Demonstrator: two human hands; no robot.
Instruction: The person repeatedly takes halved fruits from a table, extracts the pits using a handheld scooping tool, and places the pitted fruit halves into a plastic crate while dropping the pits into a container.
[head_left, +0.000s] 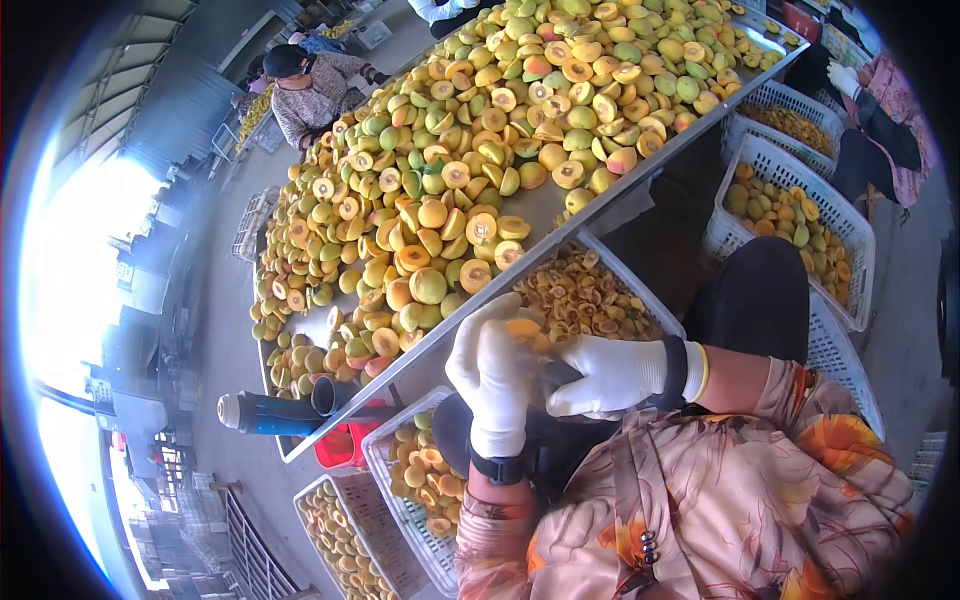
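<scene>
My left hand [492, 370], in a white glove with a dark band at the wrist, is closed around a yellow-orange fruit half [525, 328]. Its fingers are slightly blurred. My right hand [610, 375], also white-gloved, is closed on a dark tool [560, 374] whose shape is mostly hidden between the hands. Both hands are close together in front of the metal table's edge [400, 352]. Just behind them is a crate of brownish pits and scraps [585, 295]. Many halved fruits [430, 215] are heaped on the table.
White crates of fruit halves stand at lower left [375, 440] and right [865, 235]. A blue bottle [270, 415] lies across the table's left corner, above a red container [340, 447]. One person [310, 95] works across the table; another [895, 130] sits at the right.
</scene>
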